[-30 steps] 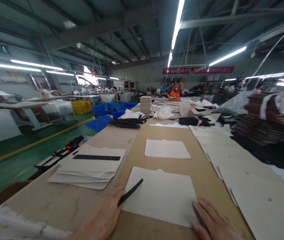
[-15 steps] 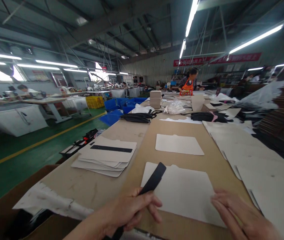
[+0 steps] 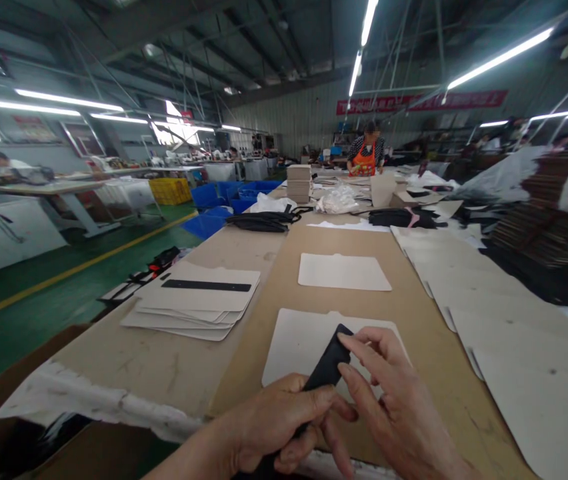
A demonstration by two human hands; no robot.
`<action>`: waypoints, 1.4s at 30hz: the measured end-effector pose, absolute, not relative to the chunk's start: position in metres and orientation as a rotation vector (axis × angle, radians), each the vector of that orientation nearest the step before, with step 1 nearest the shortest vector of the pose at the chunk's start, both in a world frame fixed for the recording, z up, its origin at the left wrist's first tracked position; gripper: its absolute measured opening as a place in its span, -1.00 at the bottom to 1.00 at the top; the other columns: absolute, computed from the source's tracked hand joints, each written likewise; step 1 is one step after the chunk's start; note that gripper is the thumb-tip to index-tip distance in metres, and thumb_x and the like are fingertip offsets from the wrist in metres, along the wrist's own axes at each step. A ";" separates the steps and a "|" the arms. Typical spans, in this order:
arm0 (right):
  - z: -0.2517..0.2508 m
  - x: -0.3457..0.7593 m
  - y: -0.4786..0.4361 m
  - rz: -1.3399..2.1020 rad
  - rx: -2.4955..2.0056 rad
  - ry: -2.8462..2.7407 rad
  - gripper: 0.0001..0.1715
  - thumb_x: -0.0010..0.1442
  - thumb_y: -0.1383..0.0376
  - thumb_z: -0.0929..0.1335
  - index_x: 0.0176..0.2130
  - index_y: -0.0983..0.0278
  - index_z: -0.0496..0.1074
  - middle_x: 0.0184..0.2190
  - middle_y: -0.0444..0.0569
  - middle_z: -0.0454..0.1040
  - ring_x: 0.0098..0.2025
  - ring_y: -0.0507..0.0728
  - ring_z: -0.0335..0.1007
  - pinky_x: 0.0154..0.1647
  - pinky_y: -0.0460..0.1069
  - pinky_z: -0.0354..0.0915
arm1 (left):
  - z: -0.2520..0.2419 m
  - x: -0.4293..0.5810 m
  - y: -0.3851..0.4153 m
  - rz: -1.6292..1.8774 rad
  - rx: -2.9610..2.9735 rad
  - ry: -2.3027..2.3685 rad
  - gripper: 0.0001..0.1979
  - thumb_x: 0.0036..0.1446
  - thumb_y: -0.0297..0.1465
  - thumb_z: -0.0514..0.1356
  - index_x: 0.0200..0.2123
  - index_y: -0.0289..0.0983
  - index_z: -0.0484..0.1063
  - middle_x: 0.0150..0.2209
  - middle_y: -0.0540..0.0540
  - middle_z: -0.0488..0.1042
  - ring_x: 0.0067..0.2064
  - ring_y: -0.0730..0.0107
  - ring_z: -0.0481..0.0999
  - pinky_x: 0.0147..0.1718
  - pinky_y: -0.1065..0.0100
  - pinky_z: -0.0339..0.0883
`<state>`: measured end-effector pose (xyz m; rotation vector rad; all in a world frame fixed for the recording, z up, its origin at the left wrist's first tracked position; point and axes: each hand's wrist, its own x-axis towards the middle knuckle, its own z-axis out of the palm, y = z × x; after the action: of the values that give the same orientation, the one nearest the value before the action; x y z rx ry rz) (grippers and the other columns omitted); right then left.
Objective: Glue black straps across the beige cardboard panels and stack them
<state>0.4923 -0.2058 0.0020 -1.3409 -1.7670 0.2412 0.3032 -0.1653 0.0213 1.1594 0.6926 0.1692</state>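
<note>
My left hand [image 3: 289, 417] is closed around a black strip [image 3: 328, 363], which slants up and away over the table. The strip's lower end passes beneath my palm and is partly hidden. At its far end, the fingertips and thumb of my right hand [image 3: 394, 393] pinch the strip's right edge. Under both hands lies a pale board [image 3: 289, 340] with rounded corners, partly covered by them. Farther off on the same brown surface is a second pale board [image 3: 344, 272]. To the left, a fanned stack of pale boards [image 3: 179, 320] has another black strip [image 3: 207, 285] lying on top.
Overlapping pale sheets [image 3: 509, 333] run along the table's right side. Black bundles [image 3: 264, 221], a clear plastic bag [image 3: 339, 199] and a stack of small boards [image 3: 299, 183] sit at the far end. A co-worker in an orange apron [image 3: 364, 161] stands beyond. Blue bins [image 3: 209, 225] are left.
My right hand has moved left from the near board's right edge onto the strip's far end. The left hand still holds the strip, and the whole view has shifted slightly.
</note>
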 end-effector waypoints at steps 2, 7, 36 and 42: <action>-0.003 0.492 -0.206 0.296 -1.338 -1.765 -0.67 0.35 0.24 0.25 0.08 0.14 0.40 -0.07 0.03 0.35 -0.26 0.05 0.41 -0.25 -0.04 0.46 | 0.020 0.308 -0.166 0.177 1.212 0.716 -0.49 0.29 -0.04 0.02 -0.10 -0.37 0.50 -0.45 -0.09 0.61 -0.78 0.67 0.04 -0.76 0.49 -0.04; -0.006 0.492 -0.209 0.210 -1.282 -1.672 -0.79 0.31 0.27 0.30 -0.09 0.17 0.48 -0.12 0.02 0.41 -0.21 0.07 0.42 -0.30 -0.08 0.41 | 0.014 0.319 -0.166 0.237 1.208 0.759 -0.46 0.26 0.00 0.04 -0.07 -0.37 0.46 -0.54 -0.01 0.53 -0.78 0.63 0.07 -0.77 0.49 -0.03; -0.060 0.582 -0.179 0.432 -2.008 -1.341 -0.53 0.12 0.05 0.27 -0.12 0.23 0.53 -0.47 -0.13 0.43 -0.39 0.13 0.39 -0.32 0.00 0.21 | -0.012 0.269 -0.112 0.403 1.943 1.610 -0.62 0.16 -0.17 0.09 -0.10 -0.24 0.53 -0.57 0.02 0.44 -0.44 0.18 0.48 -0.41 0.32 0.24; -0.059 0.579 -0.177 0.369 -2.044 -1.343 -0.56 0.14 0.07 0.28 -0.12 0.23 0.55 -0.50 -0.13 0.43 -0.42 0.12 0.38 -0.35 -0.01 0.20 | -0.026 0.269 -0.106 0.501 1.971 1.605 -0.60 0.14 -0.15 0.10 -0.11 -0.26 0.55 -0.35 -0.07 0.58 -0.27 0.10 0.55 -0.30 0.30 0.32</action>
<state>0.5785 -0.1769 -0.0586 -2.0444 -1.3430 0.3693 0.2689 -0.1059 -0.0257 1.9713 1.6049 0.5010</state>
